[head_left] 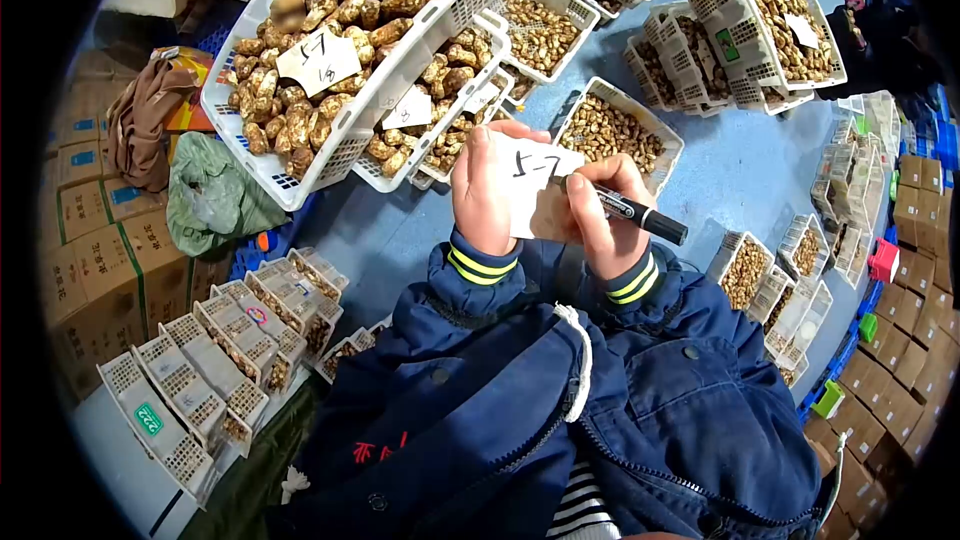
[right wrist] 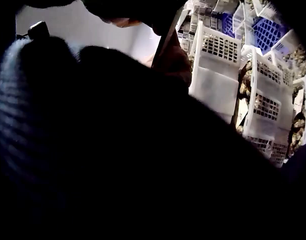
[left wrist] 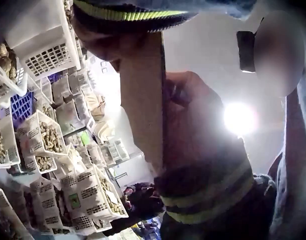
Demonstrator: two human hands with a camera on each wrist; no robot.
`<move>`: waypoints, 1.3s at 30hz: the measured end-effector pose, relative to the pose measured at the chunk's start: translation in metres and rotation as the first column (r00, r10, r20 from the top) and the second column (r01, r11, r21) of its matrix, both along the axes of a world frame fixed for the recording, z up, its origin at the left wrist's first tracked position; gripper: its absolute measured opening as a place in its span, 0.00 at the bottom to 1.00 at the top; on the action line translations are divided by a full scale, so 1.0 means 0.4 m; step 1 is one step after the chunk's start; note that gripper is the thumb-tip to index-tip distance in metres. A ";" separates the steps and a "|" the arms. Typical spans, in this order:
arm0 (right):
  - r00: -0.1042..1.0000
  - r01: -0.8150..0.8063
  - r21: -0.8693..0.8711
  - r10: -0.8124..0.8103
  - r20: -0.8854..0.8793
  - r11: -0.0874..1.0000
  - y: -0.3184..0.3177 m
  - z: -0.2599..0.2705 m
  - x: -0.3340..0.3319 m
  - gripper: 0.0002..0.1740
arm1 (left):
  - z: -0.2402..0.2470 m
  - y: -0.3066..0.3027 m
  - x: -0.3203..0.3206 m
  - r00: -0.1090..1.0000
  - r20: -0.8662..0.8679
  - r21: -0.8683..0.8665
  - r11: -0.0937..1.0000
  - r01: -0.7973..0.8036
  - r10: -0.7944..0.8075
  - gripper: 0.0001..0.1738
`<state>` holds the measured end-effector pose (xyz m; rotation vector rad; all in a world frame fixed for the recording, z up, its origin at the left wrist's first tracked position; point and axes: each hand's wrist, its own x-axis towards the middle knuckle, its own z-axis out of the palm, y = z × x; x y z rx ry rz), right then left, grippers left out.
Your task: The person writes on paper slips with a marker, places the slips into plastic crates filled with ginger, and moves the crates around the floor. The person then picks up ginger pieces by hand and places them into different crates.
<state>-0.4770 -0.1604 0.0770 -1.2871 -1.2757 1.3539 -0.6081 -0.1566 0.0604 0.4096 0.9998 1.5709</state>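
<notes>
My left hand grips a torn-edged white card by its left side, thumb over the front. Black strokes resembling "5-7" stand on the card's upper part. A black marker pen is pinched in my right hand, its thick dark end pointing down to the right and its writing end close to the card's right part. In the left wrist view the card's plain back shows, with the right hand beside it. Dark sleeve fills most of the right wrist view.
A large white basket of brown mushrooms, with a marked card on top, stands at upper left. More mushroom baskets stand on the blue floor. Cardboard boxes are stacked at left, near a green plastic bag.
</notes>
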 end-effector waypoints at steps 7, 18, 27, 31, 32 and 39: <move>0.980 -0.043 -0.103 0.022 -0.200 0.994 -0.003 0.040 0.010 0.09 | -0.041 0.015 -0.009 0.997 -0.032 0.011 0.998 -0.068 0.068 0.23; 0.996 -0.086 -0.104 0.087 0.001 0.991 -0.026 0.003 0.021 0.08 | -0.066 0.036 -0.026 0.986 -0.096 0.026 0.990 -0.137 0.139 0.22; 0.990 -0.083 -0.009 0.084 0.118 0.997 -0.034 0.006 0.014 0.09 | -0.061 0.033 -0.030 0.986 -0.102 0.012 0.991 -0.134 0.134 0.22; 0.986 -0.123 -0.029 0.126 0.111 0.992 -0.040 0.020 0.008 0.08 | -0.053 0.031 -0.033 0.983 -0.135 0.019 0.993 -0.120 0.122 0.22; 0.992 -0.105 -0.025 0.107 0.074 0.994 -0.044 0.019 0.003 0.08 | -0.052 0.029 -0.033 0.984 -0.126 0.004 0.992 -0.124 0.123 0.22; 0.998 0.025 -0.072 -0.021 0.053 0.997 -0.034 0.002 -0.016 0.10 | -0.057 0.021 -0.035 0.985 -0.126 0.041 0.993 -0.115 0.119 0.22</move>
